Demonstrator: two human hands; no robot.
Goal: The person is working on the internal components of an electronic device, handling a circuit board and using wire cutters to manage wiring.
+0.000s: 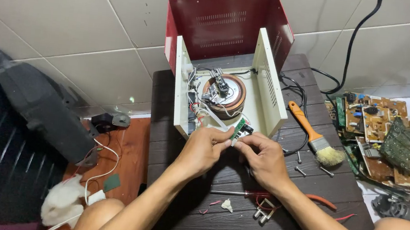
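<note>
Head view, looking down on a dark slatted wooden bench (194,220) on a tiled floor.

Left hand (204,148) and right hand (264,159) meet at the front edge of an opened cream metal chassis (273,94). Between them sits a small green circuit board (238,128), tilted, just in front of the chassis opening. Left fingers (223,136) are curled closed against the board's left edge; right fingers (247,140) are pinched on its lower right side. Both hands have hold of it. White wires (210,114) run from the board area back into the chassis.

Inside the chassis: a round copper-wound coil (225,96), lying flat, with a black part on top. Behind the chassis stands the red metal cover (225,23), removed and upright, open side toward the camera.

Right of the chassis, an orange-handled paintbrush (312,134) lies on the bench, bristles toward the camera. Loose screws (300,170) lie near it. A red-handled screwdriver (237,193) lies across the bench beneath the right forearm, a small metal plug part (261,213) just below it.

Far right, off the bench: a heap of scrap circuit boards (390,139). A black cable (355,39) runs up the floor behind.
</note>
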